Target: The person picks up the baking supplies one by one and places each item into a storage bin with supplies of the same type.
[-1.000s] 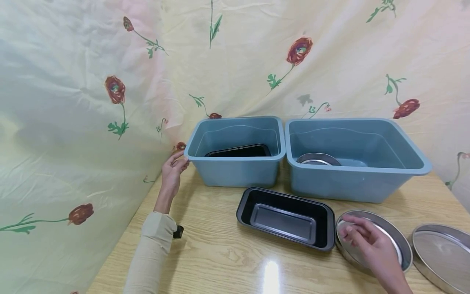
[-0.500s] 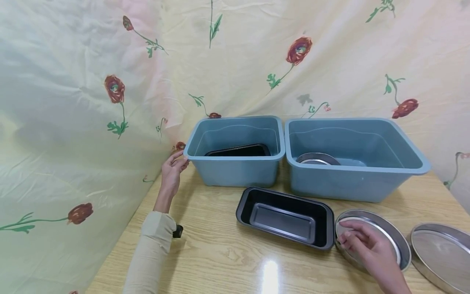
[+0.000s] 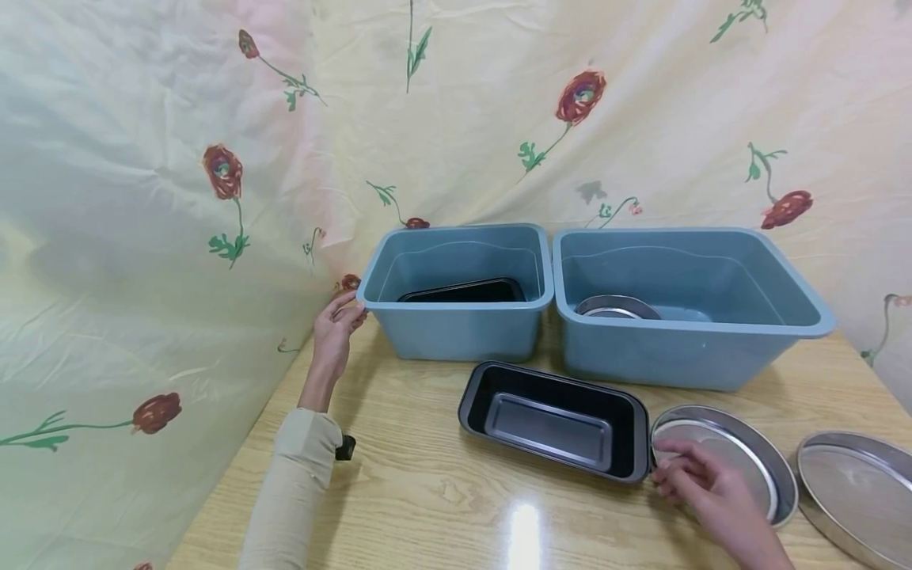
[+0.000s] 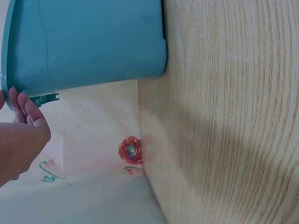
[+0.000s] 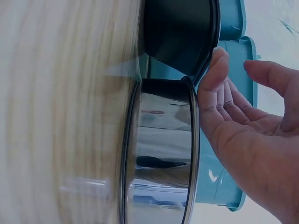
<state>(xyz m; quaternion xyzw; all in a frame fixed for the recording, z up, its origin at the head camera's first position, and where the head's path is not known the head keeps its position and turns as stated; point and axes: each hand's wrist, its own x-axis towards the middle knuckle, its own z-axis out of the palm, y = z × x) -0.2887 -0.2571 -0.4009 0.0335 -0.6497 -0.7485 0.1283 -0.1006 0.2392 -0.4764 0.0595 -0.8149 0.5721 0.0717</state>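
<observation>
Right grip [image 3: 705, 492] half spread, holding nothing, just beside black loaf pan [image 3: 549, 431] on desk [image 3: 406, 475]; left grip [image 3: 335, 328] pinches rim of left bin [image 3: 463, 332]. Best: pinch pan end squarely, avoid snagging round tin [image 3: 744, 463].

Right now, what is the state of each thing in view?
Left bin: upright, lidless
Right bin: upright, lidless
Left hand: pinching left bin's rim
Right hand: thumb apart from fingers
Dark inner pan: in left bin, partly hidden
Round inner pan: in right bin, partly hidden
Loaf pan: open side up
Middle round pan: open side up, partly behind right hand
Right round pan: open side up, cut by frame
</observation>
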